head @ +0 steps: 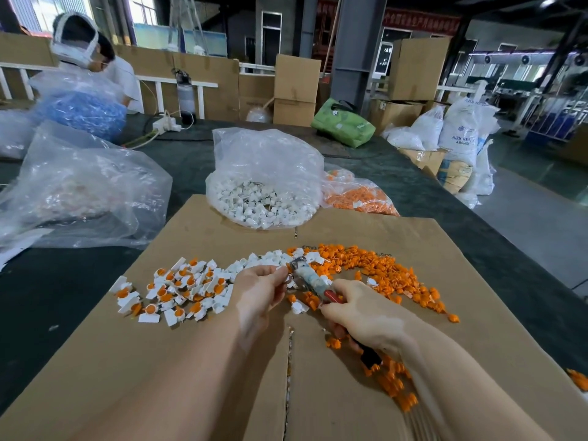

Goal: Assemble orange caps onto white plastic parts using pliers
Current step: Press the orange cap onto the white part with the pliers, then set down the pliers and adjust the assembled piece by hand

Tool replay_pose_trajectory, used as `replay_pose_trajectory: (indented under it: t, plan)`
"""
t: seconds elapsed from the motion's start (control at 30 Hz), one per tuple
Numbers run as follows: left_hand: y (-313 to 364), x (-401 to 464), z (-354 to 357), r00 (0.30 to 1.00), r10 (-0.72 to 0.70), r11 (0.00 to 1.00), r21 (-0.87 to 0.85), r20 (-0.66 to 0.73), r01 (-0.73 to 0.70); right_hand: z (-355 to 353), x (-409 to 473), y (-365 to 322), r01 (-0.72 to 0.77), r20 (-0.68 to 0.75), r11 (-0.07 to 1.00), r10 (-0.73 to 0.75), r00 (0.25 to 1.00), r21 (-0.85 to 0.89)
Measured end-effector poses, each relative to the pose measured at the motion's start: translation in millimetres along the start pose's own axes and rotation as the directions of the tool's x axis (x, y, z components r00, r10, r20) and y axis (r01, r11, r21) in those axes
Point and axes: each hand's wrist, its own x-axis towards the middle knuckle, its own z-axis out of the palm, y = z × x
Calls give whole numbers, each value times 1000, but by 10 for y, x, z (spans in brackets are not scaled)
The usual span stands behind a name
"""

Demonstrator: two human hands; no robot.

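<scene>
since the pliers [313,283] nose meets the left hand [259,289] fingertips at twelve o'clock, this looks like the pressing step: a cap being squeezed onto a white part, though the piece itself is too small to make out. the right hand [366,316] has its grip curled round the red handles; the left pinches something at the tip. next it likely calls for a firm squeeze, then dropping the piece at ten o'clock among the finished parts [171,292]. loose orange caps [378,268] lie at one o'clock, the bag of white parts [264,202] farther off.
</scene>
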Motion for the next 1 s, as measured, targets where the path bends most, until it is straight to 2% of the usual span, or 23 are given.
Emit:
replay_pose_trajectory:
  t: [0.13, 0.3, 0.4, 0.5, 0.57, 0.63, 0.8, 1.0]
  plan:
    - [-32, -13, 11, 1000, -2, 1000, 11, 3, 2, 26, -4, 42, 5, -5, 1000, -5, 1000, -2]
    - [-27, -29, 33, 1000, 8, 1000, 16, -15, -8, 56, 9, 68, 58, -82, 993, -67, 994, -105]
    - [10, -56, 21, 999, 34, 999, 12, -15, -34, 17, 17, 90, 84, -69, 994, -89, 994, -76]
    - [23, -118, 15, 998, 63, 998, -1, -21, -63, 1, 82, 186, 69, -199, 994, -85, 976, -84]
    - [2, -173, 19, 997, 77, 997, -4, -10, -77, 11, 155, 283, 7, -361, 972, -94, 928, -235]
    - [-45, -198, 14, 994, 102, 992, 71, 30, -104, 18, 226, 393, -109, -469, 915, -95, 878, -389]
    - [-247, -200, -13, 980, 164, 962, 201, 115, -184, 48, 325, 633, -291, -534, 754, -93, 841, -589]
    - [-314, -139, -45, 972, 208, 911, 340, 111, -234, 58, 363, 691, -381, -559, 642, -90, 824, -665]
